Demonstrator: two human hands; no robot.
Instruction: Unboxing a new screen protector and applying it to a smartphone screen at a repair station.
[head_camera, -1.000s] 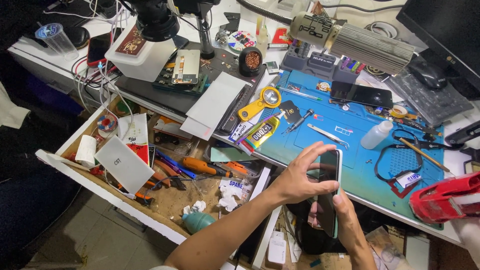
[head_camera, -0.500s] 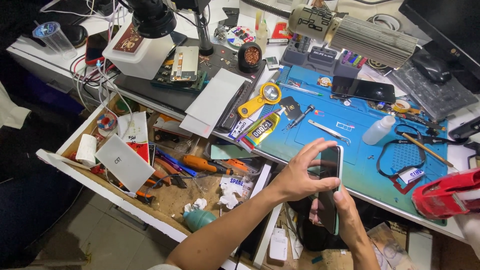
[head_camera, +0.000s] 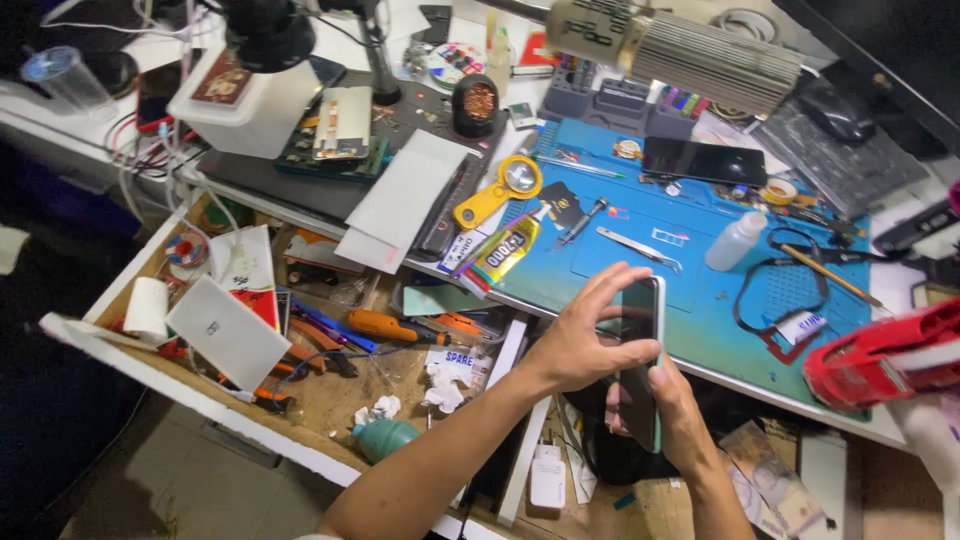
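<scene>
A dark smartphone with a pale green edge is held upright over the front edge of a blue work mat. My left hand wraps its upper half from the left, fingers spread across the screen. My right hand supports the lower half from below, thumb on the glass. On the mat behind the phone lie tweezers, a small white bottle, a yellow magnifier, a yellow glue tube and a second black phone.
An open wooden drawer at the left holds screwdrivers, pliers, a white box, tape and a teal blower bulb. A microscope base and circuit boards stand behind. A red tool lies at the right; a keyboard and mouse sit far right.
The view has shifted slightly. My hands and the phone stay in about the same spot, with my left fingers shifting a little on the screen.
</scene>
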